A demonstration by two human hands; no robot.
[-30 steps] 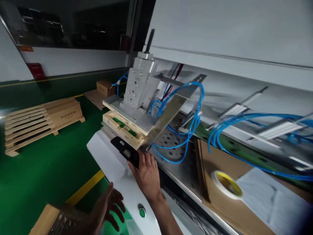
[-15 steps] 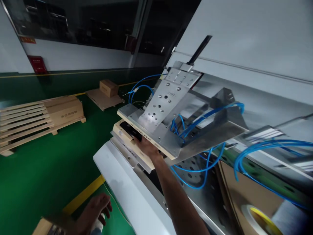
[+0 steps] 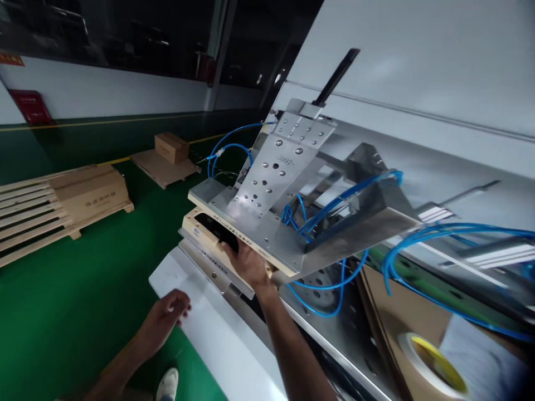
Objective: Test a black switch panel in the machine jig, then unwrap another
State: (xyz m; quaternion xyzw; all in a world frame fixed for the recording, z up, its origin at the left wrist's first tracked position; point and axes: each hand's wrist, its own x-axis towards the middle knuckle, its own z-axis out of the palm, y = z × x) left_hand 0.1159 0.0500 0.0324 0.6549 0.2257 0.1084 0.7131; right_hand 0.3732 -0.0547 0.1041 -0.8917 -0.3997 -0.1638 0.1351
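My right hand [image 3: 249,266] reaches into the gap between two cream-coloured plates of a press fixture. Its thumb lies at the near edge of a long black part [image 3: 213,227], and the hand appears closed on that part's near end. The upper plate [image 3: 251,243] hides the other fingertips. Below it, the lower cream plate [image 3: 205,233] carries a small white label. My left hand [image 3: 167,312] hovers left of the machine's white front edge [image 3: 196,317], empty, with fingers loosely bent and apart.
Blue air hoses [image 3: 330,303] loop beside the metal bracket [image 3: 276,167]. At the lower right, a tape roll [image 3: 432,365] sits on cardboard [image 3: 407,306]. Across the green floor are a wooden pallet [image 3: 33,214] with a carton [image 3: 92,192] and another carton [image 3: 171,147].
My left hand has risen and come closer to the machine's white edge. The right hand has drawn slightly outward, so its thumb now shows. The view has shifted right.
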